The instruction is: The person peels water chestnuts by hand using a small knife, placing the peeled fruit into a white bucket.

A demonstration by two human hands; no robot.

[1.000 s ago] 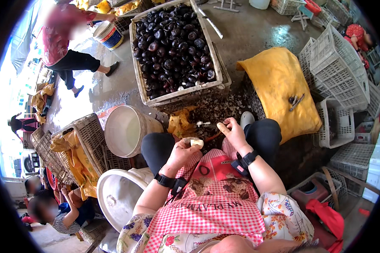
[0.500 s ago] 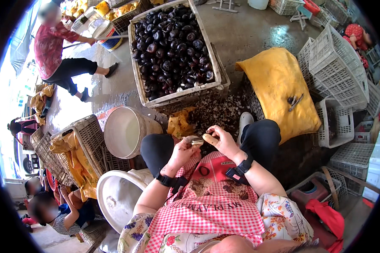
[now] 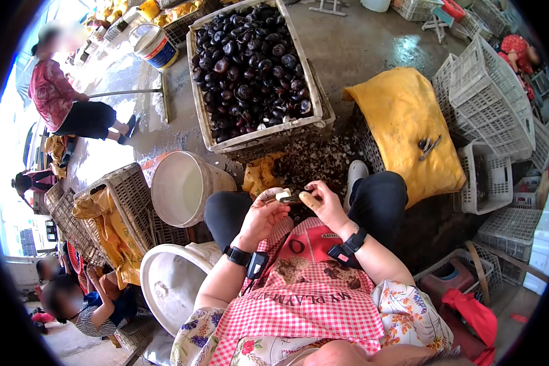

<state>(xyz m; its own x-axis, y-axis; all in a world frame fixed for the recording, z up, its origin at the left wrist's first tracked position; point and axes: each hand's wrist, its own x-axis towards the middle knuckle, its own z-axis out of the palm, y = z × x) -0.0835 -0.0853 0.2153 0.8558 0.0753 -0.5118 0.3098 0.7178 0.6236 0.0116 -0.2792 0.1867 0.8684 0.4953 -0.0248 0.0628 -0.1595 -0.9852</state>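
the left hand (image 3: 263, 210) pinches a small, cream-white, blocky piece (image 3: 283, 195) between thumb and fingertips, above the lap and just left of the right hand (image 3: 324, 206). that edge-on pinch likely leaves most of its smooth, moist-looking face exposed. the right hand is curled, its pale thumb extended, and seems to grip a slim, dark, blade-like tool (image 3: 293, 199) lying against the piece; its handle is hidden. holding both hands close together probably steadies the contact.

ahead, a shallow, off-white, rectangular crate (image 3: 265, 132) bears a heap of glossy, purple-black, rounded corms (image 3: 244, 67), presumably set within easy reach. damp, flaky, brown-and-white scraps (image 3: 323, 158) litter the floor beside it. near the left knee stands a round, white plastic bucket (image 3: 221, 185) with cloudy contents. to the right, a creased, yellow, fabric-like sheet (image 3: 402, 116) drapes over a crate, perhaps as a cover, with small dark tools (image 3: 429, 148) resting on it.
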